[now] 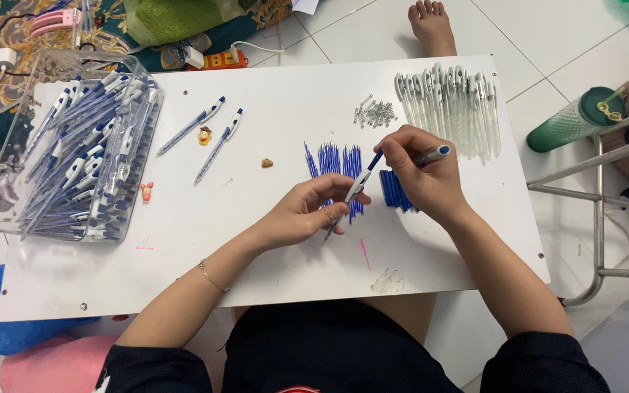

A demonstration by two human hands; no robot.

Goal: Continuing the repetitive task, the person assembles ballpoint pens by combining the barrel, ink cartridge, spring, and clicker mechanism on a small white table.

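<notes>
The left hand (307,211) sits near the front middle of the white bench (183,240), fingers curled and pinching the lower part of a white pen (351,195) that slants up to the right. Just beyond it the right hand (420,171) grips the pen's blue top end between thumb and forefinger, with a second blue-tipped pen piece (434,153) tucked in the same closed hand. The pen hovers over a row of blue refills (333,161) lying on the bench, and a small bunch of blue parts (394,191) lies partly under the right hand. Left of the refills lie two finished pens (209,135) and a few small charms. Farther back from the refills are a little heap of springs (375,113) and a row of clear barrels (449,105). At the bench's far left edge stands a clear box (74,153) full of finished pens. A bare foot (431,25) rests on the floor past the bench.
</notes>
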